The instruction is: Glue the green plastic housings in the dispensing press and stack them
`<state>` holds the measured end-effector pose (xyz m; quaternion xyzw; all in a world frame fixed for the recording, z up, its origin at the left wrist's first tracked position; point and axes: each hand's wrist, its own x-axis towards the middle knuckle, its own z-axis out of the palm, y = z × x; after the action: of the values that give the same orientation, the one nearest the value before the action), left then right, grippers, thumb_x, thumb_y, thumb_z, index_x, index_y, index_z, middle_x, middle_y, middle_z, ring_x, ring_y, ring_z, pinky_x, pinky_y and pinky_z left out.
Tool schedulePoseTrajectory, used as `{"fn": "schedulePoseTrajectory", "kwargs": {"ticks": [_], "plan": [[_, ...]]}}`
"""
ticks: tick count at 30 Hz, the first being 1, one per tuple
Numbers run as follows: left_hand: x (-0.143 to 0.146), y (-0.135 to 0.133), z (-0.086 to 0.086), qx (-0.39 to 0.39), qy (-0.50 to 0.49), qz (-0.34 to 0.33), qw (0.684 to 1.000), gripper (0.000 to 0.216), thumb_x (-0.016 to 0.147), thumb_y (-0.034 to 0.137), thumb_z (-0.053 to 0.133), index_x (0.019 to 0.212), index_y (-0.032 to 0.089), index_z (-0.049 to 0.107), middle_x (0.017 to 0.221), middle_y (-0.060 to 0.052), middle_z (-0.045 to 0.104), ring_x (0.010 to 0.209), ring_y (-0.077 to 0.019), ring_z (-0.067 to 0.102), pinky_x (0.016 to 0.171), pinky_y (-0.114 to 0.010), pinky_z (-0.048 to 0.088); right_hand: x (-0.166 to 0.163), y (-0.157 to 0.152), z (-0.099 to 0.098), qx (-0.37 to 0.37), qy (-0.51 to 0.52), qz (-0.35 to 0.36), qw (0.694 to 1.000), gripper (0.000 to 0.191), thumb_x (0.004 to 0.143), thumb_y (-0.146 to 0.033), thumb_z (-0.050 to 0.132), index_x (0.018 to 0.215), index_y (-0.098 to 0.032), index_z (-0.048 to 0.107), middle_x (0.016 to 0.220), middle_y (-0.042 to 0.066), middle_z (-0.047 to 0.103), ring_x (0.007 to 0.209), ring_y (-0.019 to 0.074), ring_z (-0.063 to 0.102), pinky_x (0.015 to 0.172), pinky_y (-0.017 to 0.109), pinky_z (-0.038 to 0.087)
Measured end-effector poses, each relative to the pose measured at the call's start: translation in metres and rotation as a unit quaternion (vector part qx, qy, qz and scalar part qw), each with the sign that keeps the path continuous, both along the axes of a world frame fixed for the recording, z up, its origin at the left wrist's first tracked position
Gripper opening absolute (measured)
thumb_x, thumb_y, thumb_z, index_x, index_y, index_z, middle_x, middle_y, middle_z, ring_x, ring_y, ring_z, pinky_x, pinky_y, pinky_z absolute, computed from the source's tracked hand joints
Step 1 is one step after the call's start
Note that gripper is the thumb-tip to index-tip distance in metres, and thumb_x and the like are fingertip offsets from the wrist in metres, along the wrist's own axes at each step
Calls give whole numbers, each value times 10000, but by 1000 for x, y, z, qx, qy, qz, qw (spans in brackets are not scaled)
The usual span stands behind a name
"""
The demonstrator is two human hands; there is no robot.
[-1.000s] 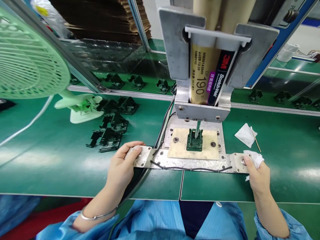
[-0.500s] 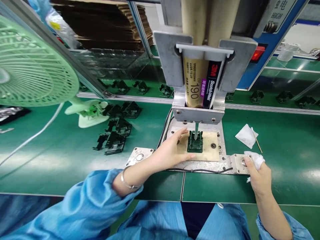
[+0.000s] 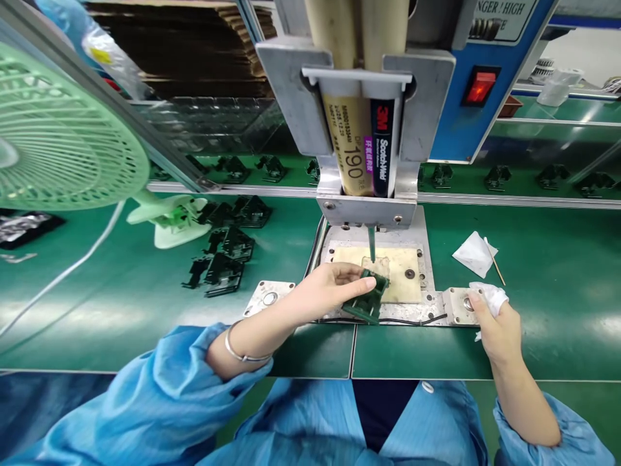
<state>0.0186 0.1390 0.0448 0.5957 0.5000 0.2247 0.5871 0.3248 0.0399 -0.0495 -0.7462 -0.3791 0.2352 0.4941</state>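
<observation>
My left hand (image 3: 326, 291) pinches a small dark green plastic part (image 3: 367, 299), tilted and lifted just off the beige fixture pad (image 3: 400, 275) under the glue nozzle (image 3: 371, 244). Above it stands the adhesive dispenser with a two-tube cartridge (image 3: 361, 149) in a metal bracket. My right hand (image 3: 492, 323) rests at the right end of the metal base plate (image 3: 456, 304), fingers closed round a crumpled white wipe (image 3: 493, 296), with its thumb by the round button there. A matching button (image 3: 270, 298) sits bare on the plate's left end.
A green desk fan (image 3: 63, 136) stands at the left with its white cord. Several black plastic parts (image 3: 224, 255) lie beside it, more sit on the far belt (image 3: 499, 175). A folded white wipe (image 3: 473, 254) and a thin stick (image 3: 495, 260) lie right of the fixture. A blue control box (image 3: 478, 84) has a lit red switch.
My left hand left the left button, reached to the fixture, gripped the green part and has drawn it off the pad toward me. My right hand stayed at the right button.
</observation>
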Motion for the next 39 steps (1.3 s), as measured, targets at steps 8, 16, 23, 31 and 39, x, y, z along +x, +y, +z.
{"fn": "schedulePoseTrajectory", "kwargs": {"ticks": [8,16,23,31,39], "plan": [[-25,-67,-5,91,-145,81,982,457,641,403,877,1027,199,745,960,-101,741,879,-281,712,742,-352,601,3,-1,-4,-2,5,-19,1000,626,678,-694,730,1014,-166,752,1022,134,761,999,343,692,896,467,508],[-23,-117,0,396,-251,22,883,679,651,187,905,1255,185,594,1095,-122,654,1026,-255,678,924,-346,591,8,2,-4,-15,-29,-80,996,645,644,-685,753,998,-145,765,1018,130,762,1039,359,687,941,487,519],[-12,-115,13,423,-268,-10,866,727,644,210,920,1272,188,553,1070,-101,619,1021,-253,658,918,-374,592,-8,-29,4,145,-133,-164,967,471,775,-479,771,1024,-80,744,1020,183,743,950,354,715,865,491,573],[-3,-117,13,430,-266,-26,862,725,652,221,920,1277,175,554,1085,-110,618,1032,-248,652,941,-363,582,-81,-95,81,246,-341,358,834,46,887,-219,636,932,-210,638,715,12,632,584,161,604,561,292,521],[1,-120,6,318,-315,-27,894,688,662,189,881,1272,202,564,1110,-111,614,1029,-253,650,916,-350,575,-93,-79,88,258,-278,391,838,87,882,-183,621,857,-209,541,657,-16,573,533,135,560,508,264,494]]}}
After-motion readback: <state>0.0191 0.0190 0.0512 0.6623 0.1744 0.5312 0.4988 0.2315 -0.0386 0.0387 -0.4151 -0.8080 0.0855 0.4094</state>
